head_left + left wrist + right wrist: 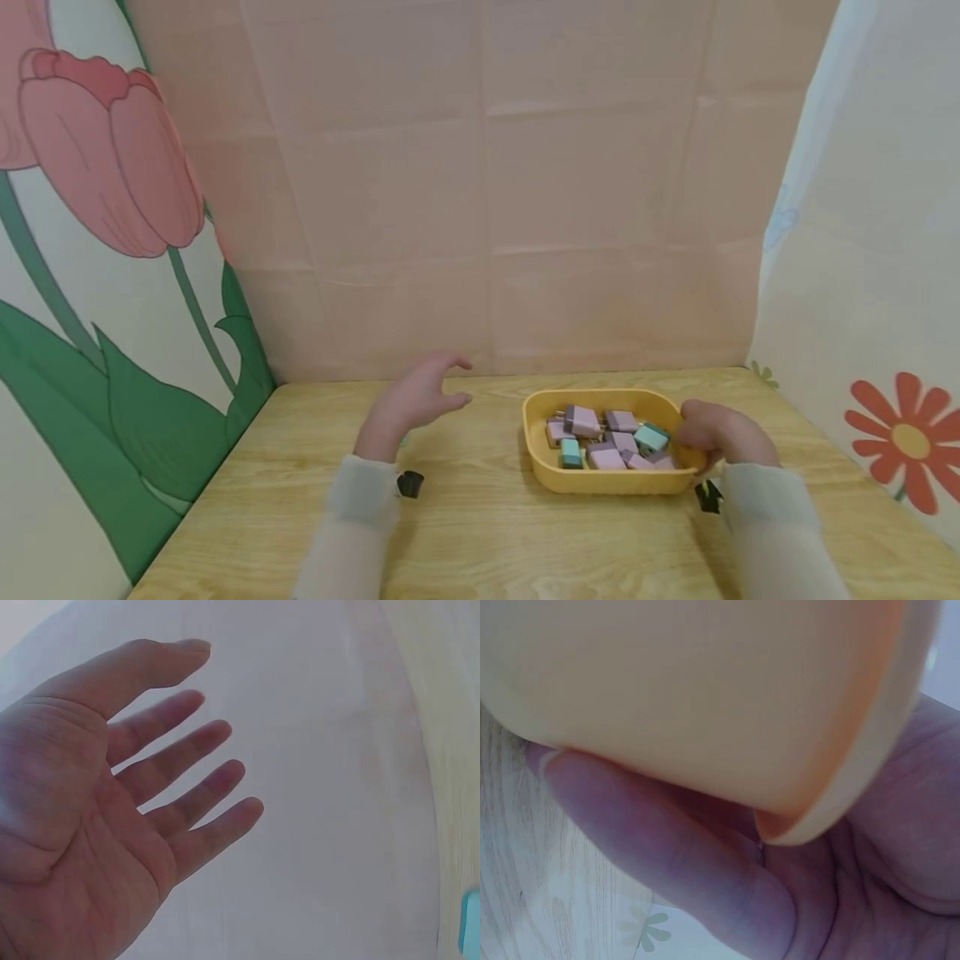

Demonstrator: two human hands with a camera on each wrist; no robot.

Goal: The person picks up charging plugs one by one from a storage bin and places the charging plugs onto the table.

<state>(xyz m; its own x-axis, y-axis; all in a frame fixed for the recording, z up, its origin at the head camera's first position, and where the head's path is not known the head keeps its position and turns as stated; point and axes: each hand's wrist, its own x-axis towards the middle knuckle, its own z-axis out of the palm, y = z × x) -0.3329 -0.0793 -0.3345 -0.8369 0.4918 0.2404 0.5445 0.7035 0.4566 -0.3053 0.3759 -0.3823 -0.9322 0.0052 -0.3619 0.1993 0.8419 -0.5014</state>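
A yellow plastic basket (600,481) stands on the table, holding several small pink-and-purple plug adapters (582,421) and a few teal ones (652,438), some with metal prongs. My right hand (727,433) grips the basket's right end; in the right wrist view, fingers (660,832) curl under the basket wall (667,697) and against its rim. To the left of the basket my left hand (414,404) hovers with thumb and fingers spread and nothing between them. A teal object (470,926) lies on the table near it, mostly hidden behind the wrist in the head view.
The wooden table (480,542) reaches back to a pinkish hanging sheet (480,208). A panel with a tulip print (112,158) borders the left side, and one with a red flower (910,440) borders the right.
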